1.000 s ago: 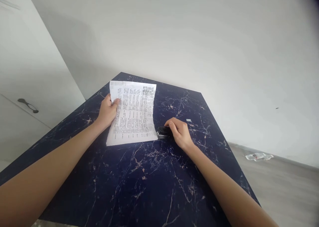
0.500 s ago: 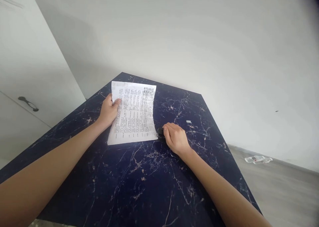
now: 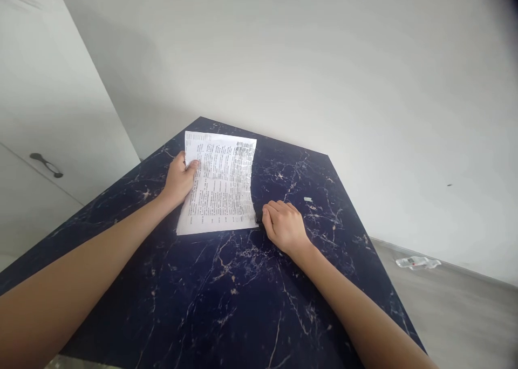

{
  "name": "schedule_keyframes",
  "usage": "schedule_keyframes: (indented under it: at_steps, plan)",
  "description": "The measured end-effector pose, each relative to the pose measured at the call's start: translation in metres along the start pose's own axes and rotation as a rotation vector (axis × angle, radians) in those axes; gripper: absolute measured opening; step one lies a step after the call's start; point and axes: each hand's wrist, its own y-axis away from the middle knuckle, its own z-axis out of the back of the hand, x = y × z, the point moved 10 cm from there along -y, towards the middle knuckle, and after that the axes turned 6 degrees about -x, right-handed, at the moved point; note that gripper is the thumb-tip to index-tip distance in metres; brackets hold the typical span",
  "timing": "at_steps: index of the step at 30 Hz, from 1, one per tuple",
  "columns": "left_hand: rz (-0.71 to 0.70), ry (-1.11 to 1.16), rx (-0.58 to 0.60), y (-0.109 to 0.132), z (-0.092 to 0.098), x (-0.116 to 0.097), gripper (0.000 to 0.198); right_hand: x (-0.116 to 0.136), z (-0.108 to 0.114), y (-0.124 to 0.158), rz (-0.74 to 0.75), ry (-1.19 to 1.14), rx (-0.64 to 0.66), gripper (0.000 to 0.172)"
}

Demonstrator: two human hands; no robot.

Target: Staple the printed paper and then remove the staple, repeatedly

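My left hand [image 3: 181, 179] grips the left edge of a stack of printed paper sheets [image 3: 218, 188], thumb on top and fingers beneath. The sheets are tilted and bowed, their right side curving. At their lower right corner, my right hand [image 3: 285, 226] is closed over a small black stapler [image 3: 259, 217]. Most of the stapler is hidden under the fingers; only a dark bit shows against the paper corner. A little beyond my right hand, a small pale piece [image 3: 308, 199] lies on the dark blue marbled table [image 3: 234, 309].
A white wall [image 3: 303, 61] rises behind the table's far edge. To the left stands a white cabinet [image 3: 52, 94] with a dark handle [image 3: 46, 165]. A clear plastic wrapper [image 3: 418, 262] lies on the grey floor at the right.
My right hand has closed further down over the stapler, so less of it shows. The paper appears slightly further right, along with a small shift of the whole view.
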Motion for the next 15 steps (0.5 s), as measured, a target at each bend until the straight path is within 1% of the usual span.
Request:
schedule_keyframes:
  at_steps: [4, 9, 12, 15]
  plan:
    - [-0.005, 0.016, -0.008, 0.0, 0.0, 0.0, 0.026, 0.009, -0.005, -0.001, 0.017, 0.128, 0.038, 0.036]
    - [-0.01, -0.066, 0.007, 0.0, 0.0, -0.003, 0.026, 0.014, -0.013, 0.0, -0.037, 0.247, 0.076, 0.039]
    - [0.0, -0.132, 0.037, -0.001, -0.002, -0.002, 0.026, 0.012, -0.013, -0.001, -0.056, 0.203, 0.118, 0.04]
    - [0.018, -0.272, 0.09, -0.002, -0.004, 0.002, 0.022, 0.001, -0.008, -0.002, -0.057, 0.06, 0.197, 0.038]
